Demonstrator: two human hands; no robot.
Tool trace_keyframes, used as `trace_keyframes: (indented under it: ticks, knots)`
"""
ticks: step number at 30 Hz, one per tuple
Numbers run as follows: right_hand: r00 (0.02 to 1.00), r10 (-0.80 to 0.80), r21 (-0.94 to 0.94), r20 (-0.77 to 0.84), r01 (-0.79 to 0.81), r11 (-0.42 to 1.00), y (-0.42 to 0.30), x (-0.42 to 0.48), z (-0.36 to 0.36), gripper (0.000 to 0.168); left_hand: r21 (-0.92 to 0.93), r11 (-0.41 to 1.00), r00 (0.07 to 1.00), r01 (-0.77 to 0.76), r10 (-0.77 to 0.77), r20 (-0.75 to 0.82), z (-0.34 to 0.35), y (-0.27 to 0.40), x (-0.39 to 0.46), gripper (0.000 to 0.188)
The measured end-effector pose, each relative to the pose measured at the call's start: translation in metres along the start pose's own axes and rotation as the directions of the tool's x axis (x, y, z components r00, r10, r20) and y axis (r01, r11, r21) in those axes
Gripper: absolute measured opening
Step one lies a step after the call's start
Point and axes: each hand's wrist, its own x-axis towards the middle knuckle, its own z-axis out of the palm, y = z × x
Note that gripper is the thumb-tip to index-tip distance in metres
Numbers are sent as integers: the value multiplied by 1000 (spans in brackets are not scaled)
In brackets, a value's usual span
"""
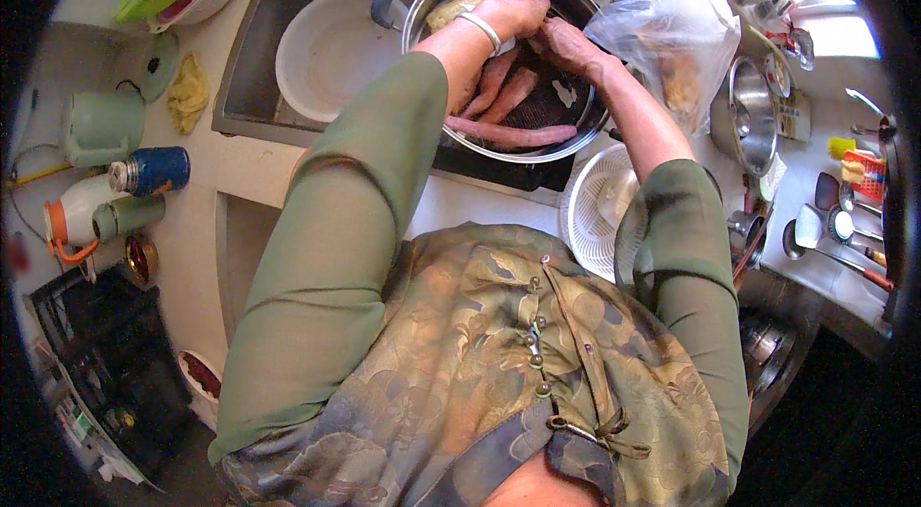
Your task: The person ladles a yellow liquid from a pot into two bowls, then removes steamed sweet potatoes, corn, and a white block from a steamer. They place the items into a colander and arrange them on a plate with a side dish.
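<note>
A wide metal steamer pot with a dark handle lies before me. On its perforated rack are several pink-skinned sweet potatoes, with a pale ear of corn at the upper left. My left hand, a silver bangle at its wrist, reaches in over the pot's upper middle. Close beside it, my right hand bends inward with its fingertips near the left hand's. Whatever lies between the fingers is hidden by the hands. A whitish scrap rests on the rack below my right hand.
A white basin stands in the sink left of the pot. Close by my right forearm are a white plastic colander and a clear plastic bag with food inside. A steel bowl stands farther right. Bottles and a kettle line the left counter.
</note>
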Motion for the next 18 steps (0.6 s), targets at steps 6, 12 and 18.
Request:
trace_keyframes:
  ticks: [6,12,18]
  knots:
    - [967,-176,-100,-183,160,982,-6,-13,-6,27,11,1000,999,1,-1,43,-2,0,0,36]
    - [977,-204,-182,-69,188,965,-13,-10,-10,29,20,1000,1000,18,-18,-22,8,-3,12,30]
    - [918,-350,-346,-185,273,898,13,-5,11,31,7,1000,1000,-3,4,-26,5,4,11,27]
